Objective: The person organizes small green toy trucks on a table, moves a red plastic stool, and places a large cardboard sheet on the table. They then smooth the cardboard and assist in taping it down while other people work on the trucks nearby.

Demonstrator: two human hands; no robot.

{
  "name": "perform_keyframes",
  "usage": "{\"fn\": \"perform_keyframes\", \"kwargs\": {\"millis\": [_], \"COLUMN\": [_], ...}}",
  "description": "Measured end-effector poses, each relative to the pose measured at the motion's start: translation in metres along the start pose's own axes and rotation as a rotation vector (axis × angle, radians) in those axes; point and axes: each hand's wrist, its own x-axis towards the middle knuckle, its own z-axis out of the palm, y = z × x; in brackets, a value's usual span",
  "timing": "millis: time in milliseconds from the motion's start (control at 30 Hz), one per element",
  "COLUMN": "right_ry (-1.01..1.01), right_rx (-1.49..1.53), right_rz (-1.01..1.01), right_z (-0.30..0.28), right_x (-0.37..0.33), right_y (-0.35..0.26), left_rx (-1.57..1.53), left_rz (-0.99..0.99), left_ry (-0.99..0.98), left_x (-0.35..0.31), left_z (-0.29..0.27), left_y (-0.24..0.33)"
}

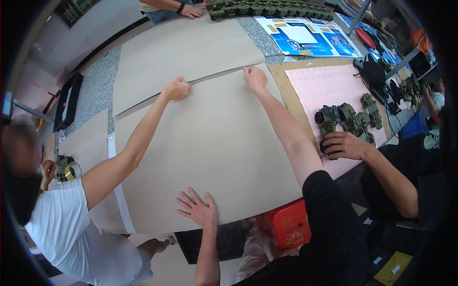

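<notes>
A large grey-beige cardboard sheet [205, 148] lies on the table in front of me. My left hand [199, 209] rests flat on its near edge, fingers spread and holding nothing. Reaching far forward, my right hand [255, 79] is closed on the near edge of a second cardboard sheet [181, 52], by its right corner. This far sheet's near edge is slightly raised, with a dark gap under it. A co-worker in a white shirt grips the same edge with one hand [176, 89], left of mine.
Right, a co-worker's hand [346, 145] touches green toy vehicles [353, 119] on a pink sheet [305, 86]. At the back are a green row of vehicles [272, 9], blue printed sheets [305, 38] and another person's hand [191, 11]. Below stands a red stool [288, 224]; left, a tape roll [72, 170].
</notes>
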Motion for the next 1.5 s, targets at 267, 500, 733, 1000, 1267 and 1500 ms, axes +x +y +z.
{"fn": "perform_keyframes", "kwargs": {"millis": [267,500,733,1000,1267,1500], "right_ry": [0.105,0.333,0.28,0.194,0.205,0.185], "right_rx": [-0.187,-0.057,-0.079,0.004,0.015,-0.013], "right_rz": [-0.402,-0.227,-0.293,-0.414,-0.454,-0.461], "right_z": [0.042,0.032,0.006,0.02,0.021,0.012], "right_x": [-0.018,0.006,-0.004,-0.065,-0.09,-0.107], "right_y": [0.004,0.028,0.062,0.042,0.044,0.05], "left_rx": [0.034,0.056,0.047,0.049,0.045,0.041], "left_rz": [0.014,0.014,0.012,0.006,0.0,-0.001], "left_ry": [0.013,-0.003,-0.017,-0.016,-0.01,0.001], "left_x": [0.001,0.002,0.0,0.001,0.0,-0.001], "left_z": [0.004,0.005,0.006,0.005,0.004,0.001], "left_y": [0.001,0.001,0.002,0.003,0.001,0.004]}}
